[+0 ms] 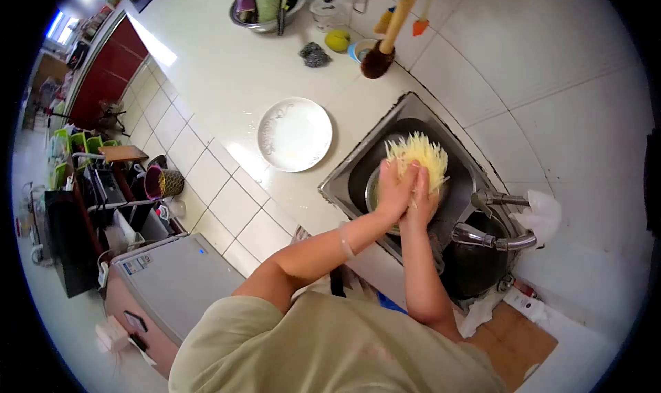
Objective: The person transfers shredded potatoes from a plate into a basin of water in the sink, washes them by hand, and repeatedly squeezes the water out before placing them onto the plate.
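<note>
A large clump of pale yellow shreds, which look like shredded potato, is squeezed between my two hands over the sink. My left hand, with a pale bracelet on its wrist, presses from the left. From the right, my right hand closes against it. The shreds fan out beyond my fingertips. Beneath my hands is a metal bowl, mostly hidden by them; its contents are hard to make out. A white plate with a faint floral pattern lies on the counter to the left of the sink.
A chrome faucet reaches over the sink's right side, near a dark round pan. Farther back are a scouring pad, a yellow-green fruit, a hanging wooden-handled brush and a metal bowl of vegetables.
</note>
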A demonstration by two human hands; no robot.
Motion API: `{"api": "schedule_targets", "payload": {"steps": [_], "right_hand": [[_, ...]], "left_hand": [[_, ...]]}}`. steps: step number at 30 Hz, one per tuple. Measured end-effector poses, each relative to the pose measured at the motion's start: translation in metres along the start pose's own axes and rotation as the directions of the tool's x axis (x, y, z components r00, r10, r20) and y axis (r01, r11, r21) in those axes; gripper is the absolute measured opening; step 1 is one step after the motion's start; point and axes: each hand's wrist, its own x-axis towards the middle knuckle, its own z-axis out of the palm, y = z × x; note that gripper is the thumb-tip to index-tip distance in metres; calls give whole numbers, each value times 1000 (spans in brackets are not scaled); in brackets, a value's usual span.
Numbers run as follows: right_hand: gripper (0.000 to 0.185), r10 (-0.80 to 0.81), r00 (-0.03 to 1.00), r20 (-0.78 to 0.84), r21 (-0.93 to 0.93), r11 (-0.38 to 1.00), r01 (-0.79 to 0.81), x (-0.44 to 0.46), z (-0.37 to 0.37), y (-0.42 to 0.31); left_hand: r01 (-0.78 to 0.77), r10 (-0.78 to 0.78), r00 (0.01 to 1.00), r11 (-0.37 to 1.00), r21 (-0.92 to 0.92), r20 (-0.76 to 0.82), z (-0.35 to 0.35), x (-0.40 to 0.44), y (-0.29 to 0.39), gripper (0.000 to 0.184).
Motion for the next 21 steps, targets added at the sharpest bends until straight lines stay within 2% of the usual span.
{"api": "schedule_targets", "payload": {"steps": [1, 3, 4, 5, 6, 7, 9, 11, 12, 13, 14, 15, 16, 17, 19, 20, 21], "right_hand": [[35, 0, 999, 33, 0, 1000, 0, -5, 17, 1], [38, -80, 989, 122, 7, 997, 80, -17, 61, 2], [40, -84, 973, 214, -13, 996, 89, -19, 77, 9], [41, -89, 949, 303, -30, 994, 102, -17, 94, 18], [40, -95, 935, 341, -24, 994, 110, -12, 110, 37], [39, -106, 920, 378, -17, 992, 122, -9, 128, 53], [37, -8, 903, 430, -19, 1000, 18, -21, 161, 59], [37, 18, 914, 405, -82, 997, 16, -11, 179, 101], [47, 50, 913, 405, -209, 977, 40, 0, 183, 129], [47, 43, 919, 393, -200, 979, 40, 10, 184, 146], [52, 113, 915, 388, -442, 894, 77, 17, 184, 160], [57, 185, 913, 364, -655, 747, 110, 21, 185, 168], [63, 160, 936, 315, -752, 644, 143, 17, 186, 168], [63, 162, 939, 302, -755, 643, 132, 21, 185, 172], [64, 190, 917, 351, -878, 408, 251, 37, 183, 178], [64, 195, 919, 343, -880, 409, 242, 45, 182, 178], [64, 264, 887, 378, -900, 328, 286, 52, 183, 173]], "left_hand": [[-98, 95, 995, 990, -99, -32, -16, 3, 18, 26], [-231, 228, 971, 973, -22, -75, -50, 14, 54, 24], [-251, 249, 957, 968, 5, -150, -65, 21, 67, 24], [-211, 189, 965, 972, -106, -182, -80, 25, 81, 24], [-199, 167, 959, 972, -123, -227, -97, 37, 83, 25], [-240, 212, 934, 968, -67, -288, -116, 54, 73, 26], [-251, 273, 916, 961, 114, -295, -158, 83, 57, 30], [-182, 211, 930, 975, 125, -300, -190, 107, 39, 36], [-185, 215, 934, 974, 131, -286, -202, 115, 33, 36], [-61, 118, 942, 981, 183, -316, -212, 122, 28, 41], [67, 19, 936, 971, 230, -352, -223, 130, 19, 46], [70, 15, 940, 969, 236, -340, -238, 146, -5, 46], [134, -2, 931, 932, 338, -364, -255, 166, -38, 44], [201, -69, 942, 899, 388, -330, -257, 166, -33, 46], [264, -141, 947, 855, 446, -290, -259, 166, -21, 48], [253, -129, 960, 773, 581, -247, -259, 167, -14, 51], [229, -122, 972, 675, 702, -199, -260, 171, -14, 54]]}}
